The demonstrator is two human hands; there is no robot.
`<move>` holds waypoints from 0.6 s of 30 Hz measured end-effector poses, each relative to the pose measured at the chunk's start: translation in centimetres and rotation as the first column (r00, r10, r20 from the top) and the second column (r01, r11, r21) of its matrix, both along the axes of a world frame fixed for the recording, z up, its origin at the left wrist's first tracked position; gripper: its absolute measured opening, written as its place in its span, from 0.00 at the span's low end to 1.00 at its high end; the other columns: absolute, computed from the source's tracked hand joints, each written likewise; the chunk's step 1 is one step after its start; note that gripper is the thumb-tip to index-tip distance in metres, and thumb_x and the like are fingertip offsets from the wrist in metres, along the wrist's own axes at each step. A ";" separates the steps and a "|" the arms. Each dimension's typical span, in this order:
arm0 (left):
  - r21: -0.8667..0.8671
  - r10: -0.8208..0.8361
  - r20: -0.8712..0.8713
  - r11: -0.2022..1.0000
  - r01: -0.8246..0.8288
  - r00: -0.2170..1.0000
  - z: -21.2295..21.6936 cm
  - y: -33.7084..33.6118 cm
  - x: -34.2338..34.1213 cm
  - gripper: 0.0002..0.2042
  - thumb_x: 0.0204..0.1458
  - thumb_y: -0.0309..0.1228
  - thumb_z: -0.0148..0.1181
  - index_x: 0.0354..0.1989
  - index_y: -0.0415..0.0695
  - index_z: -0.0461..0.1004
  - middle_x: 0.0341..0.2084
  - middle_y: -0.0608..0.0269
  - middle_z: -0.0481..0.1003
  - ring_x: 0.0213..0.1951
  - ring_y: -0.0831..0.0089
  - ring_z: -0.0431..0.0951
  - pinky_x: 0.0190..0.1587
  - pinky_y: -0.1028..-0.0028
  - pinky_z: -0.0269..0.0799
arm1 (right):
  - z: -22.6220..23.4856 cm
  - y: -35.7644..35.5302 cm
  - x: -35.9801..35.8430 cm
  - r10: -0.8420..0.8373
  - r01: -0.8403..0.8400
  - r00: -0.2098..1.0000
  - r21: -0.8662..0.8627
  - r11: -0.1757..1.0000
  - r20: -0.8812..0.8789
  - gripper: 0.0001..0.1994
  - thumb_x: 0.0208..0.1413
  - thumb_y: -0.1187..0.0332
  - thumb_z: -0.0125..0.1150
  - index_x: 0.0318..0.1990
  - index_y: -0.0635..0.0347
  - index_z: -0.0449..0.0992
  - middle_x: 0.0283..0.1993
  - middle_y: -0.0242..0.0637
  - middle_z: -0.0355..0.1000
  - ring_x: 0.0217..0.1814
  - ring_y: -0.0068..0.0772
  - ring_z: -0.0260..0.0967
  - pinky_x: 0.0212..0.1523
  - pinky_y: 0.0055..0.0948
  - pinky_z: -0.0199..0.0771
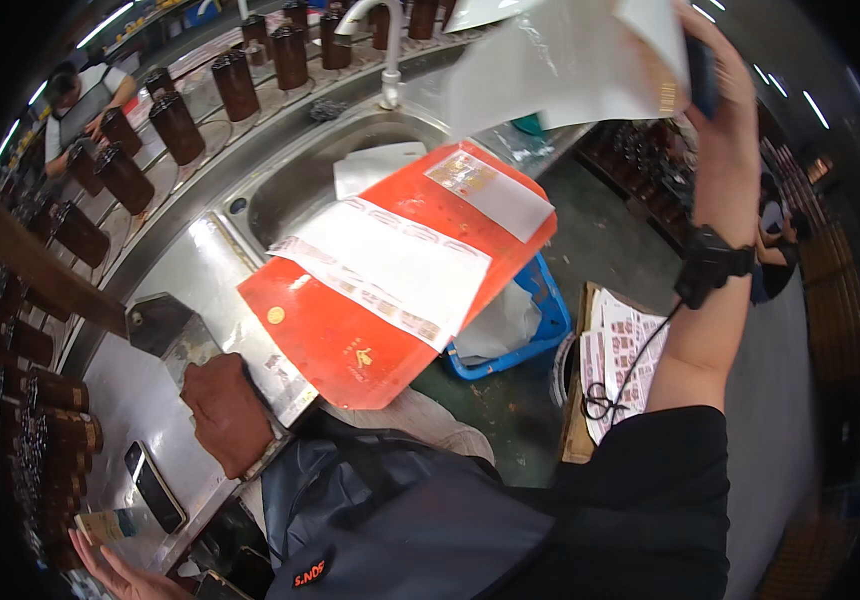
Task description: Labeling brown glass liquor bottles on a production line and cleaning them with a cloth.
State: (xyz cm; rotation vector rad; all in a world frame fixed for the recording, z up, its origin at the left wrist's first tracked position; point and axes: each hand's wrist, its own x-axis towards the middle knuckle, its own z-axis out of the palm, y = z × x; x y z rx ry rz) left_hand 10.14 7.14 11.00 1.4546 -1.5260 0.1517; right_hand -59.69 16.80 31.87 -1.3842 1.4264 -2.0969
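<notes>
My right hand [722, 75] is raised at the upper right, closed on a large white sheet [570, 70] blurred by motion. A dark object [700, 78] shows against its palm; its kind is unclear. Low at the left, my left hand [130, 580] has its fingers stretched out beside a small pale box-like thing [108, 525]. It appears to hold nothing. A red board [325, 350] lies slanted over the sink's edge. On it rest a wide white sheet with printed bands [390, 265] and a smaller printed sheet [490, 195].
Behind the board is a steel sink [295, 180] with a white faucet [390, 60]. Brown bottle-like vessels [177, 128] line a curved track. A phone [155, 487] and brown cloth [225, 415] lie left. Right are a blue basket [550, 325] and printed sheets [625, 345]. Another person [85, 100] works far left.
</notes>
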 end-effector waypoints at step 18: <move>0.008 -0.346 0.347 0.930 0.366 0.872 2.1 -2.1 -8.2 0.18 0.67 0.34 0.45 0.61 0.42 0.68 0.63 0.55 0.64 0.64 0.64 0.64 0.65 0.64 0.64 | -39.3 12.7 -9.3 -0.307 0.472 0.225 0.173 0.864 0.925 0.04 0.51 0.72 0.63 0.28 0.58 0.73 0.26 0.34 0.71 0.21 0.20 0.65 0.16 0.14 0.58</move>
